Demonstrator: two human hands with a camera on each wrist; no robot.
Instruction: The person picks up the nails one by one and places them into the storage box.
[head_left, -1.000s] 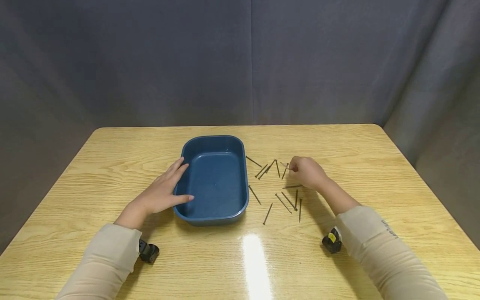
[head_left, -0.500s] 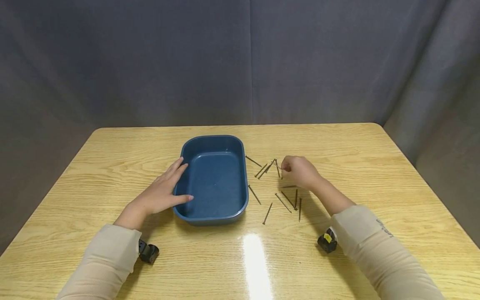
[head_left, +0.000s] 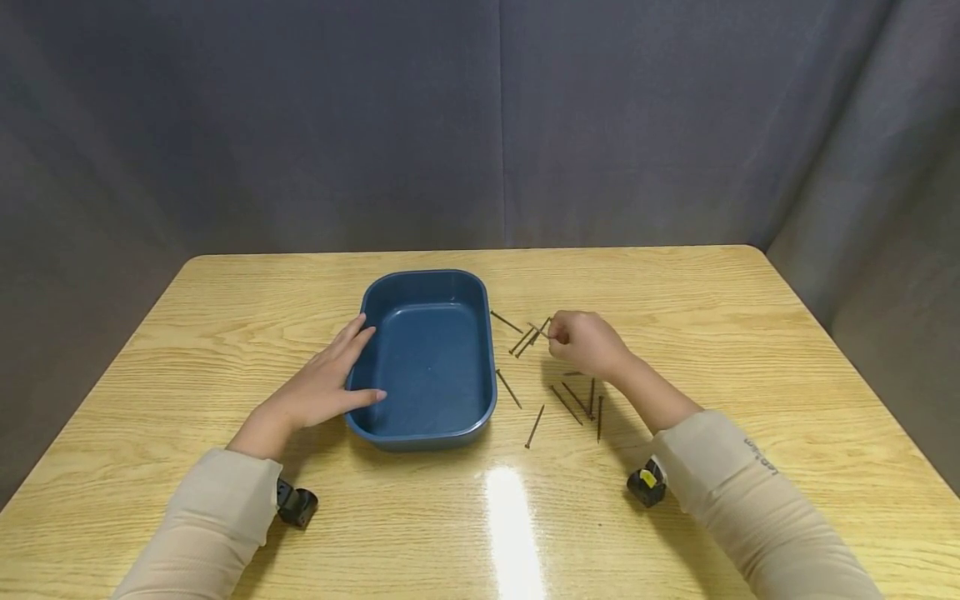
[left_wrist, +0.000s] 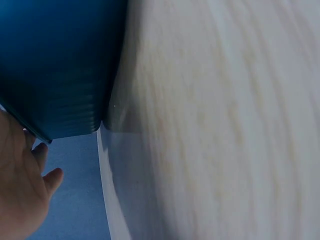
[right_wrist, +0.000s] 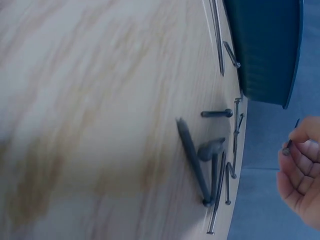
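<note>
A blue rectangular tub [head_left: 429, 375] stands on the wooden table, its visible floor bare. My left hand [head_left: 318, 392] rests on the tub's left rim with fingers spread and relaxed, the thumb reaching over the edge. In the left wrist view, part of that hand [left_wrist: 22, 180] shows beside the tub wall [left_wrist: 55, 75]. To the right of the tub, my right hand [head_left: 588, 343] pinches a nail [head_left: 539, 331] between thumb and fingertips. The right wrist view shows this nail [right_wrist: 290, 143] held above the table, its head below the fingertips.
Several loose nails [head_left: 534, 427] lie scattered on the table right of the tub, some crossing or touching. The wooden table [head_left: 405, 525] ends at a far edge before a dark grey curtain [head_left: 480, 125]. A black wrist camera [head_left: 647, 483] hangs by the right sleeve.
My right hand has moved left toward the tub, carrying the pinched nail over the other nails. The left hand and the tub have stayed in place.
</note>
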